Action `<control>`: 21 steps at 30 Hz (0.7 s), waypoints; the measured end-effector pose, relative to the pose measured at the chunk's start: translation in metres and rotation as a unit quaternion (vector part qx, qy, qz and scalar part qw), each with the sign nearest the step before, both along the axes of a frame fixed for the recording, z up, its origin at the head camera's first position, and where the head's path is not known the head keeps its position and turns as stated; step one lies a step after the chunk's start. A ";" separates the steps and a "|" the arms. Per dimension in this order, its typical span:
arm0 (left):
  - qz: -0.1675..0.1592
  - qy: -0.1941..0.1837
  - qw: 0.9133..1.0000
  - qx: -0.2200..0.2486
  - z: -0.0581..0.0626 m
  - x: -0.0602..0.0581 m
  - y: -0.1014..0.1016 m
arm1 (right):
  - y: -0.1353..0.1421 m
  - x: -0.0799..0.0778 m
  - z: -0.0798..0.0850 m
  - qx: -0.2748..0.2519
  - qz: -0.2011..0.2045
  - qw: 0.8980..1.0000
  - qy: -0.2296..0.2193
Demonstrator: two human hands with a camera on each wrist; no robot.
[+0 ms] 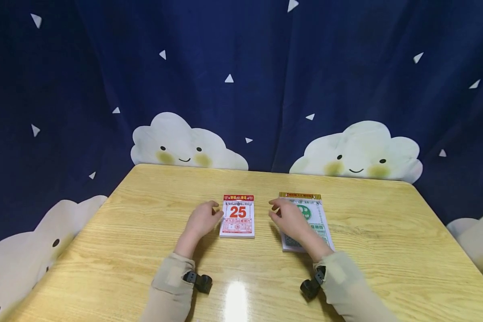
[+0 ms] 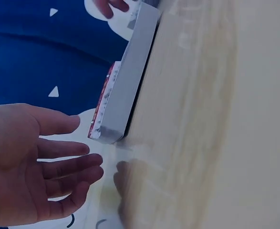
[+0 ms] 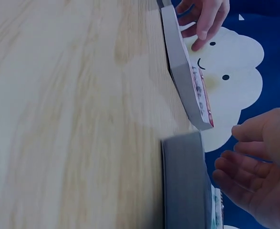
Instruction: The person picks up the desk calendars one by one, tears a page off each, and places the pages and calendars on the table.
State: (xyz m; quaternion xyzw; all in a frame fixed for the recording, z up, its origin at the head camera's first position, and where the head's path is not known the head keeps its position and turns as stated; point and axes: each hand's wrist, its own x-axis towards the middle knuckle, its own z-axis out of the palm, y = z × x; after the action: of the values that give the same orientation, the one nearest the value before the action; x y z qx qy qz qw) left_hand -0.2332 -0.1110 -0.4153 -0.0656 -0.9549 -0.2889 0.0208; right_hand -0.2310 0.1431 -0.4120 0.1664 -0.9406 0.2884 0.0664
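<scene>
A small tear-off calendar (image 1: 238,216) with a red header and a big red 25 lies on the wooden table. Just off its left edge hovers my left hand (image 1: 203,219), fingers loosely bent and nothing in them. In the left wrist view the thick side of that calendar (image 2: 130,76) shows beyond the left hand's fingertips. My right hand (image 1: 291,219) is over the left part of a larger calendar (image 1: 317,217) with green print and a striped top, partly covering it. The right wrist view shows the right hand (image 3: 259,167) with relaxed fingers, holding nothing, above the calendar's grey side (image 3: 185,181).
The pale wooden table (image 1: 386,250) reaches back to a dark blue curtain (image 1: 241,53) with white triangles and smiling clouds. Bare tabletop lies between the two calendars. A black wrist camera (image 1: 201,282) sits on the left sleeve, another camera (image 1: 311,286) on the right.
</scene>
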 end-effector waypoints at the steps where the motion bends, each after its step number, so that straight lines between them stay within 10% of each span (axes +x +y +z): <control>1: -0.005 -0.007 1.000 0.002 -0.001 0.000 0.001 | -0.002 0.000 -0.001 -0.002 0.000 1.000 -0.004; 21: -0.022 -0.051 0.998 -0.020 0.001 0.002 0.014 | -0.040 0.001 -0.016 0.012 -0.007 0.997 -0.070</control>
State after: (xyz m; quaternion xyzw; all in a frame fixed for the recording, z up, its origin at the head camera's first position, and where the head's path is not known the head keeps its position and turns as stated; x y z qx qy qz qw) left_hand -0.2313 -0.0967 -0.4141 -0.0720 -0.9585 -0.2734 -0.0357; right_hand -0.2303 0.1027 -0.4276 0.1399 -0.9475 0.2875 0.0000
